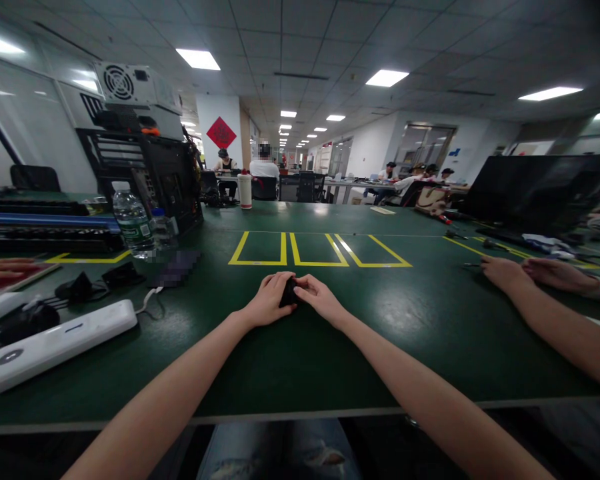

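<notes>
A small black object [289, 292] sits between my two hands, low over the green table [300, 373]; its kind is hard to make out. My left hand [269, 299] wraps round it from the left, fingers over its top and thumb below. From the other side my right hand [320, 298] pinches at it with thumb and fingertips. Most of the object is hidden by the fingers. Just beyond my hands, yellow tape [320, 264] marks out three boxes on the table surface.
To the left lie a white power strip [65, 343], a water bottle [131, 220] and an open computer case [150, 167]. A white cup [245, 190] stands at the far edge. On the right are another person's hands [505, 273] and a dark monitor [535, 193].
</notes>
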Demonstrator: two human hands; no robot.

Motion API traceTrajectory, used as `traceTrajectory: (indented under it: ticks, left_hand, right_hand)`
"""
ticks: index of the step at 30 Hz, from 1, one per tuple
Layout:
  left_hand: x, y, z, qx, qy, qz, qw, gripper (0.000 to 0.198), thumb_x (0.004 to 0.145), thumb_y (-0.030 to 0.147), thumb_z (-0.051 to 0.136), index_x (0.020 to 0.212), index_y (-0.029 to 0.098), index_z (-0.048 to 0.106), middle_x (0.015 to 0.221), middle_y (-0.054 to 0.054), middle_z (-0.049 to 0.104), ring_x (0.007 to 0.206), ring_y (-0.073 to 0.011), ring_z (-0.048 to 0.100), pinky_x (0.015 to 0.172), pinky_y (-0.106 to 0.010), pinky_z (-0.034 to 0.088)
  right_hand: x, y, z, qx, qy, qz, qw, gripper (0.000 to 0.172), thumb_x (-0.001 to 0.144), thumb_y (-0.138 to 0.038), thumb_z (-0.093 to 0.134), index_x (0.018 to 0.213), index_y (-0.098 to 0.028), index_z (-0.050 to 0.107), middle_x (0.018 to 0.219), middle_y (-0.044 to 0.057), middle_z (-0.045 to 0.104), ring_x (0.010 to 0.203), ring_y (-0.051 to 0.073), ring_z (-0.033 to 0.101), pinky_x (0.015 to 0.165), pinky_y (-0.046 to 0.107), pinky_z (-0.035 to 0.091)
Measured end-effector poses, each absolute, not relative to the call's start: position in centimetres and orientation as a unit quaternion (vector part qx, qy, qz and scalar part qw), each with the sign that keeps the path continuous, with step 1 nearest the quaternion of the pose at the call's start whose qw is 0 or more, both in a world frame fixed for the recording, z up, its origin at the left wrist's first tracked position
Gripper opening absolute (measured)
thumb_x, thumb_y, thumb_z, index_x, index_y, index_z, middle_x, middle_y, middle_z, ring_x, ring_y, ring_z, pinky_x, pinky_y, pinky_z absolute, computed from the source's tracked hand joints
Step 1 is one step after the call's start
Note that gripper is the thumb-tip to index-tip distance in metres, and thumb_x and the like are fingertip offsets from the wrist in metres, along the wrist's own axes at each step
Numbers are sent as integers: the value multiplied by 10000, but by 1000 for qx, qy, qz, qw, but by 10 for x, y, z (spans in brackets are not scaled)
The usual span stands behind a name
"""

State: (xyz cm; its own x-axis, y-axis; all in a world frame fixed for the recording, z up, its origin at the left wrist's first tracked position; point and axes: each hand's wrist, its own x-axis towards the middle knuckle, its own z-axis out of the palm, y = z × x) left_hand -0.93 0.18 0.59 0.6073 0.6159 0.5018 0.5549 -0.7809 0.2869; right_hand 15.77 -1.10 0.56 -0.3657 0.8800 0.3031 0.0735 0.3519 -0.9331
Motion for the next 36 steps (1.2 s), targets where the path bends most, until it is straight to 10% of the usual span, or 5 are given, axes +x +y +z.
traceTrajectory:
  ticks: [36]
  left_hand:
    - [-10, 7, 2, 896, 321, 300, 68, 557, 691, 277, 552, 1163, 214, 264, 1129, -64, 416, 1073, -207, 398, 952, -400, 240]
  right_hand:
    - [160, -5, 4, -354, -688, 469, 426, 267, 697, -281, 552, 938, -194, 476, 967, 20, 515, 890, 153, 531, 788, 326, 431]
